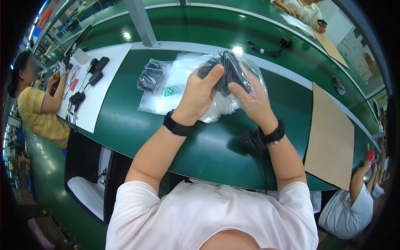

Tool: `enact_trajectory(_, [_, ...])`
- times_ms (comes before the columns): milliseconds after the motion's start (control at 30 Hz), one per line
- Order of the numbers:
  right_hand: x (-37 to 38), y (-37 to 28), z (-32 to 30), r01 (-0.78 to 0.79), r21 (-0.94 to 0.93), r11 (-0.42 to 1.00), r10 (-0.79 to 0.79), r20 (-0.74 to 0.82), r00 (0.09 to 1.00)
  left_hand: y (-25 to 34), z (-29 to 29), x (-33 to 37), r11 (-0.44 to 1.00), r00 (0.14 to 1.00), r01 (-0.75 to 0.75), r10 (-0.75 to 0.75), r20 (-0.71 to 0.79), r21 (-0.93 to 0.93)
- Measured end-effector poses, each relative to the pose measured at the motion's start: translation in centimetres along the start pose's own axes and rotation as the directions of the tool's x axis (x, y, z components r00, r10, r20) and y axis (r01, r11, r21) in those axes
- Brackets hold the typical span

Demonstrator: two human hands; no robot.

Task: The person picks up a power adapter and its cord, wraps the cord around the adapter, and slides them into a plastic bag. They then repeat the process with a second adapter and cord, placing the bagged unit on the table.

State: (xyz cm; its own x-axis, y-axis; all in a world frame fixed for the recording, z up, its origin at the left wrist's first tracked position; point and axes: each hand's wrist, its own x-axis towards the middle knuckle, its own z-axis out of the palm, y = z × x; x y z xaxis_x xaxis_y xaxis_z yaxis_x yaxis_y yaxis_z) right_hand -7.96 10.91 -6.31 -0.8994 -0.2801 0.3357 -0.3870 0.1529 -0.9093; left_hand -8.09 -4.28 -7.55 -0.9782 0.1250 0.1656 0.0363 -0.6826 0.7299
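As fingers (214, 74) grip plastic (238, 71), green tabletop (208, 148) gleams; co-workers (35, 100) flank it.

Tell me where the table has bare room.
Bare green table lies between the white sheet and the clear bags; between the left forearm and the black object; and between the right wristband and the cardboard. Crowded: around the left hand and right hand, with those bags and a bagged black item.

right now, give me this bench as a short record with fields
left grip: holding clear bag, black contents
right grip: holding the same bag
left of grips: another bagged black item, near flat clear bags
below right grip: dark item, kind unclear
right side: brown cardboard sheet on green bench
far left: white sheet, black cables
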Motion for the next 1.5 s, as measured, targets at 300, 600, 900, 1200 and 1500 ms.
enact_trajectory(300, [0.7, -0.5, -0.2, 0.134, -0.195, 0.972, -0.091, 0.217, 0.972, -0.7, -0.5, -0.6, 0.984, 0.993, 0.108, -0.102, 0.055, -0.142])
enact_trajectory(600, [0.3, -1.3, 0.0, 0.044, -0.65, 0.759, 0.166, 0.258, 0.952, -1.4, -2.1, -0.4, 0.946, 0.959, 0.278, -0.282, 0.0, -0.169])
enact_trajectory(900, [2.3, 1.8, -5.6, 0.067, 0.135, 0.989, -0.109, 0.338, 0.935, 1.3, -3.4, 0.8, 0.932, 0.991, 0.106, -0.128, -0.042, -0.346])
enact_trajectory(1200, [2.2, 3.0, -3.0, -0.158, 0.211, 0.965, 0.088, 0.306, 0.948, 2.0, -3.2, 0.2, 0.933, 0.981, 0.184, -0.158, 0.109, -0.308])
enact_trajectory(1500, [3.2, 2.2, -5.8, 0.086, 0.629, 0.773, -0.15, 0.049, 0.987, 1.0, -2.9, 0.4, 0.967, 0.991, 0.023, 0.011, 0.131, -0.254])
